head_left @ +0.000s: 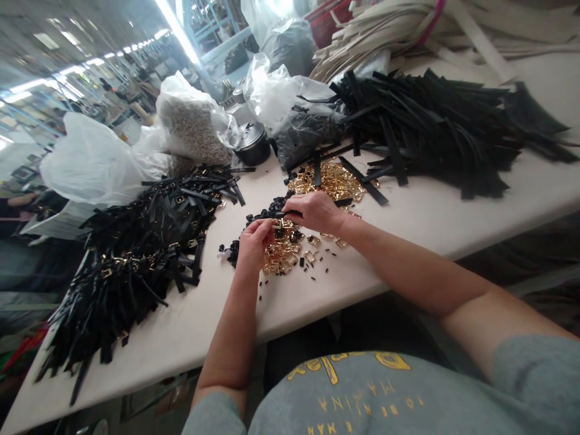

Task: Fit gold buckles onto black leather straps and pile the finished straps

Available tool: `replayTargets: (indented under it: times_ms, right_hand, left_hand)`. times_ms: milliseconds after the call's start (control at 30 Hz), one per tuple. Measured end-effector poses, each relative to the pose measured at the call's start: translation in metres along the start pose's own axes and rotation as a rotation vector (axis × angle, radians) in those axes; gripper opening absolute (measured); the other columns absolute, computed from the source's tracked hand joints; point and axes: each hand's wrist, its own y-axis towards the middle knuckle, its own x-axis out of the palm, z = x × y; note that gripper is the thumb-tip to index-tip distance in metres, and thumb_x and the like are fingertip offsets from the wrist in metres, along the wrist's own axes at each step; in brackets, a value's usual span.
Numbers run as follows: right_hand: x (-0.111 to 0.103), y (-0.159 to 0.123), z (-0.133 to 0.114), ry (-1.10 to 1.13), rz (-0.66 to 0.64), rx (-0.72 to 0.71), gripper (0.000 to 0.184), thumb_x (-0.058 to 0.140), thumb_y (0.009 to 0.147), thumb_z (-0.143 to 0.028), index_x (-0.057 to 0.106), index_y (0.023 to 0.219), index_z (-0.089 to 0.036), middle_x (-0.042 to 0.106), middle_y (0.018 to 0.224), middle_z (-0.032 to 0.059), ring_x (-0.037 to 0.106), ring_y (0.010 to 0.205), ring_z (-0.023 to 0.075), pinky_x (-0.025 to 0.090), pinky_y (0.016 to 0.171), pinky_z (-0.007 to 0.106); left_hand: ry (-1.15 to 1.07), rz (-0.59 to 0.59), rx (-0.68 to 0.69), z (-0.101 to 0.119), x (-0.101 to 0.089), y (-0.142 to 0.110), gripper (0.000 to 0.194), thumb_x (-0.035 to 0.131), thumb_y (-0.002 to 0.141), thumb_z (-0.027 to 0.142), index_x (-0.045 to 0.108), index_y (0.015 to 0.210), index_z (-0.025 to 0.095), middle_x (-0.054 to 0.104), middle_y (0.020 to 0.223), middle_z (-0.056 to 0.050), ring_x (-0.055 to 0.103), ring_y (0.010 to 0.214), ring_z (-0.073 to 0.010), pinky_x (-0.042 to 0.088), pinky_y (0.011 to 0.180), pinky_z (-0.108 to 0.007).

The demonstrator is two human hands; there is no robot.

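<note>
Between my two hands is a small gold buckle [278, 224]. My left hand [256, 237] pinches its left side with thumb and fingers. My right hand [313, 211] is closed on a black strap [293, 215] just beside the buckle; whether the strap passes through it I cannot tell. Under and around my hands lie loose gold buckles [283, 257] and small black loops [267, 212]. A bigger heap of gold buckles [338, 179] sits just behind my right hand.
Black straps with buckles [149, 241] are piled at the left. Plain black strips [435, 124] form a large heap at the right. Plastic bags [190, 124] and a round dark tin [252, 145] stand behind, on the pale table [408, 211]. Light strips [385, 30] lie at the back.
</note>
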Motion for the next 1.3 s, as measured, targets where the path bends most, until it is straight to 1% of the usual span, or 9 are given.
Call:
replayTargets:
  times_ms: [100, 200, 300, 367, 567, 833, 1033, 1167, 1300]
  right_hand:
    - [0.001, -0.001, -0.002, 0.019, -0.019, -0.028, 0.016, 0.060, 0.091, -0.029, 0.072, 0.091, -0.019, 0.074, 0.090, 0.0019, 0.064, 0.074, 0.0141, 0.037, 0.063, 0.025]
    - [-0.003, -0.001, -0.003, 0.024, 0.010, -0.014, 0.017, 0.060, 0.091, -0.030, 0.073, 0.091, -0.018, 0.074, 0.088, 0.0028, 0.064, 0.073, 0.0141, 0.039, 0.063, 0.025]
    - [-0.009, -0.002, -0.005, 0.052, 0.062, -0.005, 0.018, 0.061, 0.090, -0.032, 0.073, 0.090, -0.018, 0.074, 0.085, 0.0030, 0.064, 0.072, 0.0142, 0.040, 0.064, 0.025]
    - [-0.010, -0.002, -0.007, 0.104, 0.063, -0.028, 0.018, 0.061, 0.091, -0.033, 0.073, 0.090, -0.019, 0.075, 0.084, 0.0024, 0.065, 0.073, 0.0142, 0.041, 0.065, 0.025]
    - [-0.001, -0.006, -0.018, 0.167, -0.024, -0.058, 0.017, 0.062, 0.090, -0.032, 0.072, 0.092, -0.018, 0.075, 0.087, 0.0024, 0.067, 0.075, 0.0152, 0.042, 0.066, 0.025]
    - [-0.003, -0.006, -0.019, 0.136, 0.040, 0.019, 0.018, 0.062, 0.090, -0.034, 0.071, 0.091, -0.019, 0.074, 0.084, 0.0033, 0.063, 0.071, 0.0152, 0.039, 0.064, 0.026]
    - [-0.005, -0.006, -0.021, 0.136, 0.040, 0.027, 0.019, 0.061, 0.091, -0.034, 0.071, 0.091, -0.019, 0.073, 0.083, 0.0030, 0.062, 0.070, 0.0144, 0.038, 0.064, 0.025]
    - [-0.006, -0.005, -0.020, 0.118, 0.067, 0.026, 0.019, 0.062, 0.090, -0.035, 0.071, 0.090, -0.019, 0.073, 0.083, 0.0032, 0.062, 0.070, 0.0143, 0.038, 0.063, 0.026]
    - [-0.005, -0.006, -0.019, 0.122, 0.050, 0.003, 0.018, 0.061, 0.090, -0.034, 0.071, 0.091, -0.019, 0.074, 0.083, 0.0025, 0.063, 0.070, 0.0145, 0.038, 0.064, 0.025]
  left_hand:
    - [-0.034, 0.009, 0.011, 0.001, -0.001, 0.001, 0.034, 0.086, 0.058, 0.041, 0.071, 0.072, 0.015, 0.062, 0.059, 0.002, 0.051, 0.048, -0.0040, 0.040, 0.047, -0.015]
    - [0.005, 0.067, 0.050, 0.000, -0.006, 0.005, 0.036, 0.085, 0.059, 0.044, 0.071, 0.075, 0.015, 0.065, 0.060, 0.001, 0.053, 0.047, -0.0048, 0.043, 0.047, -0.016]
    - [0.059, 0.157, 0.074, 0.000, -0.011, 0.010, 0.039, 0.084, 0.058, 0.046, 0.070, 0.077, 0.015, 0.071, 0.069, -0.002, 0.062, 0.053, -0.0088, 0.048, 0.051, -0.019]
    - [0.071, 0.178, 0.069, 0.001, -0.013, 0.012, 0.041, 0.084, 0.059, 0.047, 0.069, 0.079, 0.015, 0.074, 0.076, -0.005, 0.068, 0.060, -0.0121, 0.052, 0.055, -0.020]
    - [0.055, 0.124, 0.085, -0.001, -0.006, 0.007, 0.041, 0.082, 0.063, 0.048, 0.068, 0.081, 0.015, 0.074, 0.079, -0.005, 0.070, 0.065, -0.0132, 0.056, 0.061, -0.022]
    - [0.061, 0.122, 0.232, -0.006, 0.000, -0.002, 0.032, 0.079, 0.072, 0.044, 0.069, 0.084, 0.015, 0.075, 0.084, -0.004, 0.071, 0.071, -0.0125, 0.057, 0.067, -0.022]
    - [0.086, 0.122, 0.345, -0.009, 0.003, -0.006, 0.030, 0.081, 0.071, 0.040, 0.071, 0.085, 0.016, 0.075, 0.091, -0.004, 0.070, 0.074, -0.0120, 0.057, 0.072, -0.024]
    - [0.106, 0.136, 0.347, -0.009, 0.002, -0.006, 0.027, 0.078, 0.076, 0.039, 0.071, 0.087, 0.016, 0.075, 0.090, -0.005, 0.070, 0.074, -0.0127, 0.057, 0.072, -0.025]
    - [0.103, 0.103, 0.364, -0.010, 0.001, -0.006, 0.024, 0.079, 0.075, 0.037, 0.072, 0.085, 0.017, 0.074, 0.094, -0.005, 0.070, 0.080, -0.0128, 0.057, 0.075, -0.024]
